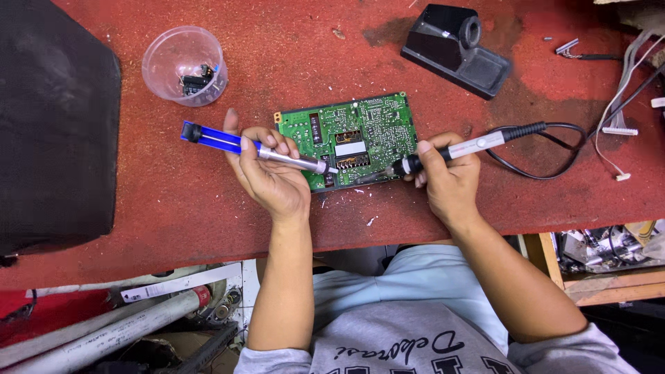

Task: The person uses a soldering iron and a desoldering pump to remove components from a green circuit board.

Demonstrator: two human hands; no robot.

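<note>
Gripping the blue-and-silver desoldering pump (253, 147), your left hand (270, 176) is closed around its barrel, nozzle aimed right onto the green circuit board (346, 138). Your right hand (447, 176) is wrapped shut on the soldering iron (450, 151), tip pointing left to the board's lower edge, close to the pump's nozzle. The board lies between both hands on the red bench (173, 201). Beyond your left hand sits a clear plastic cup (183, 66); beyond your right, a black iron stand (454, 48).

1 head view, looking steeply down, close over red workbench (173, 208).
</note>
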